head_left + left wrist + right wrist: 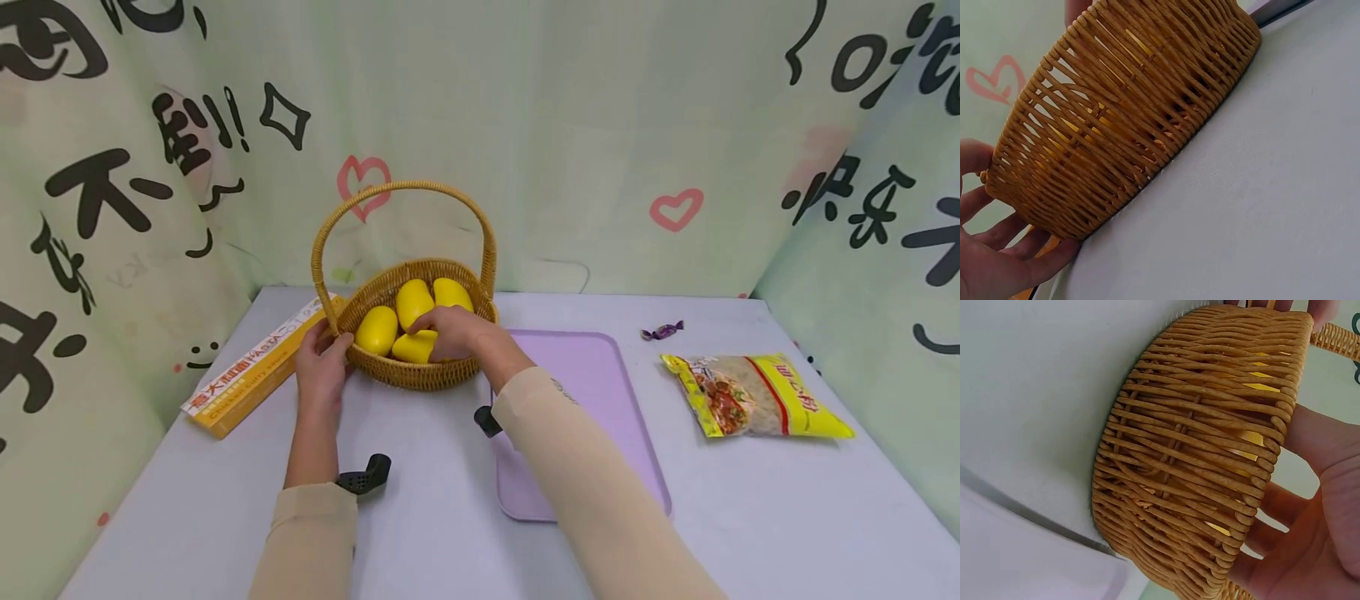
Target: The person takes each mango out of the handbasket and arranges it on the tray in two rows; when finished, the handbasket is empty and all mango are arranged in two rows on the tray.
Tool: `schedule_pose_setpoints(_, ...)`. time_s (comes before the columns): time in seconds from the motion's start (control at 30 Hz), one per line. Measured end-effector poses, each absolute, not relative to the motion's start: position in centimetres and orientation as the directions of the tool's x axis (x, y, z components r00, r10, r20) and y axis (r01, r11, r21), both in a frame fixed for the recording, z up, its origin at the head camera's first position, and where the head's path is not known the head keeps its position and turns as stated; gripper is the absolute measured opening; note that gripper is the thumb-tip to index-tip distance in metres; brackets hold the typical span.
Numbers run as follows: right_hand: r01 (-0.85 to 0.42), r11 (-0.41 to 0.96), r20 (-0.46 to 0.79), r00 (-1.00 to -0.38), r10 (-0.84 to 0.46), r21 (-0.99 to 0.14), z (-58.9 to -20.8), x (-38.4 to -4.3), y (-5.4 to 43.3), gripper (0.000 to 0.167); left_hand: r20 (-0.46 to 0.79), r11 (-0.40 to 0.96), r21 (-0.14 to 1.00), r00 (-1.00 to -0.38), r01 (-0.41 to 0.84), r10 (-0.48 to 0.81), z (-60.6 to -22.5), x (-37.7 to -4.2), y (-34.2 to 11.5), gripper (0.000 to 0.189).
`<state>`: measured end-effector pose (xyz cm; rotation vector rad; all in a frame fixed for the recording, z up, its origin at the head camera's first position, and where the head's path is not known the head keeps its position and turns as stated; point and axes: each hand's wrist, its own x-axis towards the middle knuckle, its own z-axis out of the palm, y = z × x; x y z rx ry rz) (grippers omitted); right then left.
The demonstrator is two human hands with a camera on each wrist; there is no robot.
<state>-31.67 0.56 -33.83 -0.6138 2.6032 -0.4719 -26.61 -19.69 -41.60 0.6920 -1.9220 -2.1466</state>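
A wicker basket with a tall arched handle stands on the table, holding several yellow mangoes. My left hand grips the basket's left side, thumb at the rim and fingers spread along the outer weave in the left wrist view. Reaching over the right part of the rim, my right hand has its fingers and thumb around the front mango. In the right wrist view the basket wall hides those fingertips.
A long orange-and-white box lies left of the basket. A purple tray lies partly beneath my right forearm. Farther right are a wrapped candy and a yellow food bag. A printed curtain surrounds the table.
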Motion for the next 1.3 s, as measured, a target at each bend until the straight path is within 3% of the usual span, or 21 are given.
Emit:
schedule_pose_setpoints(0.5, -0.380, 0.805, -0.271, -0.802, -0.532, -0.456, -32.2, -31.1, 1.2, 0.057, -0.207, -0.147, 0.976, -0.882, -0.159, -0.423, -41.4, -26.6, -19.9, 0.060)
schedule_pose_setpoints(1.3, -0.387, 0.760, -0.071, -0.868, -0.491, -0.522, -28.6, -29.1, 5.2, 0.064, -0.215, -0.141, 0.975, -0.903, -0.174, -0.373, -42.3, -26.1, -20.0, 0.063)
